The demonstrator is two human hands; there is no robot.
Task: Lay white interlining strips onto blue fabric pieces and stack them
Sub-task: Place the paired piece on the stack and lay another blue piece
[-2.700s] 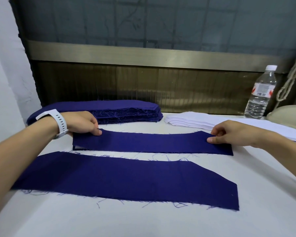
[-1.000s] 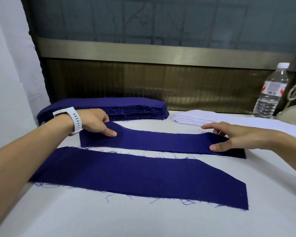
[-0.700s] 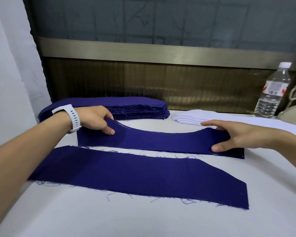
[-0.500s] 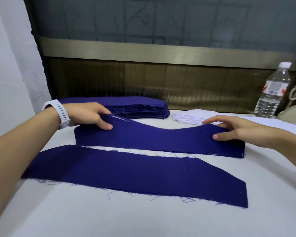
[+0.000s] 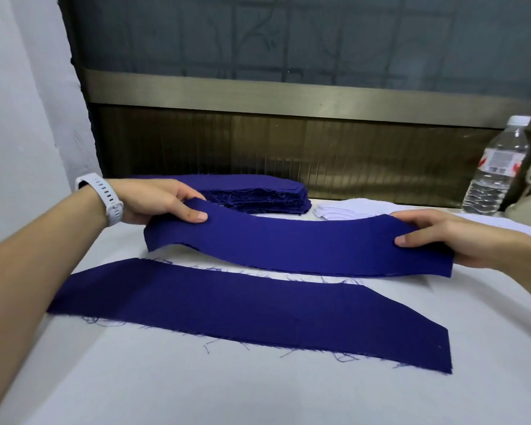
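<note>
From the head camera, the only view there is: a long, curved, dark blue fabric piece [image 5: 288, 243] is held up off the white cloth-covered table [image 5: 196, 388], sagging in the middle between the two hands. The left hand [image 5: 160, 204], with a white watch strap [image 5: 105, 199] on its wrist, pinches the piece's left end at about ten o'clock, thumb on top and fingers curled beneath. The right hand [image 5: 436, 237] grips the right end at about three o'clock in the same way.

Just nearer, at six o'clock, a second long blue fabric piece with frayed edges [image 5: 252, 311] lies flat and bare. No white strip shows on it.

At twelve o'clock sits a thick stack of blue fabric pieces [image 5: 258, 191]. At one o'clock, just beside it, is a fanned pile of white interlining strips [image 5: 350, 208]. A clear plastic water bottle [image 5: 497, 167] stands at two o'clock.

I'd say the job is in its early or middle part. Whether the far stack is already interlined I cannot tell. No interlining shows on either near piece, so laying strips and stacking seem mostly left to do.
</note>
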